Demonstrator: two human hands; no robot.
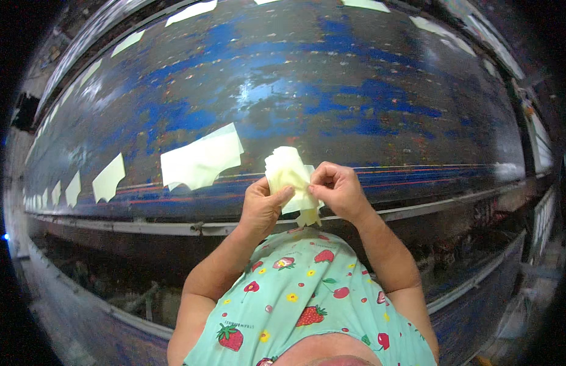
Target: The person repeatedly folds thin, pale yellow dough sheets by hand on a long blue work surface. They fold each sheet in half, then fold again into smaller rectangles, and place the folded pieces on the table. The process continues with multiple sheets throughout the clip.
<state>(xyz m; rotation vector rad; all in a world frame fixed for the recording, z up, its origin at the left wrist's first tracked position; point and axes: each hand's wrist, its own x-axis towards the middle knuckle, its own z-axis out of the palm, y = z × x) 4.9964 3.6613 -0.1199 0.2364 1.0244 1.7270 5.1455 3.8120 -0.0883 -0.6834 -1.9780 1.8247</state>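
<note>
My left hand [265,202] is closed around a bunch of pale yellow cut fabric pieces [285,166], its thumb lying across the front of them. The pieces are layered and folded, and their lower ends hang close to my shirt. At the bunch's right edge my right hand [342,190] is closed in a pinch on the fabric; whether it grips one layer or several is hidden. Left of my hands, a wider pale piece with curved cut-outs [204,157] lies flat on the long dark table, apparently over another layer.
The long table [283,73] has a worn black and blue surface, with a metal rail [155,228] along its near edge. More pale pieces run in a row to the left, starting with one piece [109,178]. Others line the far edge, such as one piece [191,12].
</note>
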